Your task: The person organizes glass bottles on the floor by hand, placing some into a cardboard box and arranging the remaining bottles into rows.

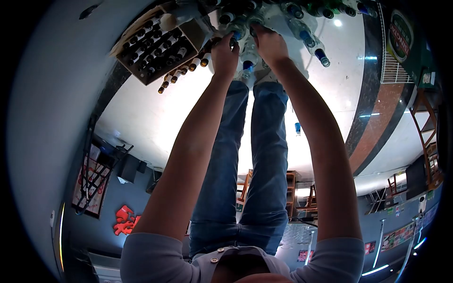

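My left hand [225, 55] reaches down among bottles on the floor, its fingers curled round the neck of a glass bottle [238, 32]. Close beside it, my right hand [270, 45] is closed on another clear glass bottle [256, 20]. The fingertips of both hands are partly hidden by the glass. Between the hands and my feet lies a clear bottle [248, 61] with a blue label. More clear bottles with blue labels [309, 38] lie to the right of my right hand.
A cardboard box [188, 33] holding several dark bottles stands at the left. Brown bottles [181, 70] lie in a row along it. Green bottles [325, 10] are at the far right. A blue-capped bottle [297, 128] stands behind my legs. A green fridge [415, 42] and wooden chairs [427, 132] are at right.
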Demonstrator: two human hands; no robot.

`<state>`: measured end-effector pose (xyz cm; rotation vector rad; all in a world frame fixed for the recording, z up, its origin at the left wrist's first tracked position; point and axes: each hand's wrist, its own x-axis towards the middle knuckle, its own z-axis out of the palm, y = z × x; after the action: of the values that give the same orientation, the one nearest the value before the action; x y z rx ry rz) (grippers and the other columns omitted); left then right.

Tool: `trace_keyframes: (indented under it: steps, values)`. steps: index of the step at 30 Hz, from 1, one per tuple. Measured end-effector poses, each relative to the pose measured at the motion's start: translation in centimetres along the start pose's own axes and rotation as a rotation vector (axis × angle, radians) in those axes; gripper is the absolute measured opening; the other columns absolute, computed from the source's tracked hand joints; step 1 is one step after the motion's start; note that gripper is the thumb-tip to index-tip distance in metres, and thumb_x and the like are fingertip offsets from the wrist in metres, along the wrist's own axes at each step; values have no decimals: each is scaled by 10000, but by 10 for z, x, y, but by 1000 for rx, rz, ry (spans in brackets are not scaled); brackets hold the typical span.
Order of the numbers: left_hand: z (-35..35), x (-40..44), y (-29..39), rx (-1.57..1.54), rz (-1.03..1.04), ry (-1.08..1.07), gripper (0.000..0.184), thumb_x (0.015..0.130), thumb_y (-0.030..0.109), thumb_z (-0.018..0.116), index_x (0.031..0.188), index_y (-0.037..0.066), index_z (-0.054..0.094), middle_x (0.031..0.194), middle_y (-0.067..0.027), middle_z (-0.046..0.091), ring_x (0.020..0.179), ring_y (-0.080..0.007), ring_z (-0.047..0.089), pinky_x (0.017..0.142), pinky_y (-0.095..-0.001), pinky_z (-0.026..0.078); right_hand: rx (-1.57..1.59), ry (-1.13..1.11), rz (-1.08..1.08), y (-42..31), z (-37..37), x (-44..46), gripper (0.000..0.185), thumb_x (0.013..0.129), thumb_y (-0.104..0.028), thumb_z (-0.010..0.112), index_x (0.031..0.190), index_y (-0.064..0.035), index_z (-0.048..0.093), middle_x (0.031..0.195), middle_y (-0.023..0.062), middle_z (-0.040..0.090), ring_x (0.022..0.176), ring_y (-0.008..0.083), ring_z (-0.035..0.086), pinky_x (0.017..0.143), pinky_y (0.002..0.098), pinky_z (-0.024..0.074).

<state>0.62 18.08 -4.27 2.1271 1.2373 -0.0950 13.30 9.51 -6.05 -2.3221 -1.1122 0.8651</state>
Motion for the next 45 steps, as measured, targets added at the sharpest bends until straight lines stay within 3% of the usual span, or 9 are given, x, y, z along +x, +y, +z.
trace_keyframes:
  steps: [9, 11, 17, 19, 21, 26, 31, 36, 45]
  values:
    - [-4, 1, 0, -118, -108, -57, 409, 765, 62, 662, 1160, 29, 565, 1007, -173, 646, 829, -259, 674, 747, -327, 536, 24, -16, 54, -6, 3, 3, 361, 794, -121, 621, 1150, -106, 563, 948, 161, 664, 805, 340, 658, 674, 436, 553]
    - [-4, -1, 0, -120, -144, -88, 439, 760, 41, 644, 1185, 17, 536, 1088, -184, 618, 888, -266, 666, 793, -326, 529, 25, -27, 47, -7, 1, 3, 267, 842, -75, 480, 1105, -95, 519, 915, 175, 653, 769, 356, 665, 631, 453, 548]
    - [-29, -13, 44, -12, -77, 167, 431, 739, -43, 546, 1167, -1, 510, 1084, -156, 478, 859, -235, 592, 786, -328, 486, 50, 164, 27, -3, -28, -21, 322, 798, -103, 557, 1118, -134, 582, 913, 78, 648, 801, 313, 649, 633, 401, 550]
    - [-34, -7, 63, -206, 287, 136, 423, 741, -35, 565, 1159, 9, 512, 993, -115, 477, 768, -215, 562, 710, -338, 481, 73, 340, -45, 6, -53, -33, 320, 751, -110, 608, 1070, -141, 608, 943, 56, 624, 862, 295, 617, 661, 382, 546]
    - [-30, 9, 94, -313, 391, 87, 432, 750, -8, 614, 1168, 29, 514, 997, -122, 489, 778, -225, 570, 696, -345, 486, -101, 473, -1, 18, -75, -45, 348, 737, -100, 616, 1081, -152, 607, 1062, 96, 581, 941, 296, 586, 703, 392, 538]
    - [22, 56, 135, -3, 621, -73, 466, 742, 131, 711, 1173, 119, 535, 1089, -131, 561, 935, -324, 600, 778, -409, 512, -205, 318, 245, 47, -77, -54, 394, 775, -67, 570, 1157, -162, 559, 1173, 156, 511, 1023, 339, 560, 759, 425, 533]
    - [67, 79, 134, 173, 503, -191, 438, 748, 154, 710, 1161, 146, 562, 1025, -173, 624, 927, -369, 612, 748, -442, 525, 31, -20, 479, 60, -73, -43, 351, 808, -28, 501, 1154, -83, 493, 1073, 216, 584, 893, 402, 631, 712, 461, 549]
    - [72, 73, 143, 213, 526, -225, 324, 778, 188, 698, 1089, 143, 619, 832, -172, 661, 797, -367, 638, 681, -437, 529, 62, 73, 414, 68, -65, -42, 291, 805, -15, 492, 1093, -57, 517, 1007, 217, 615, 846, 409, 641, 708, 459, 549]
    - [74, 75, 151, 167, 520, -253, 349, 761, 137, 685, 1102, 123, 611, 902, -180, 656, 836, -353, 640, 716, -431, 530, 132, 121, 344, 54, -58, -46, 294, 793, -7, 511, 1081, -65, 524, 1026, 217, 609, 810, 392, 650, 693, 454, 551]
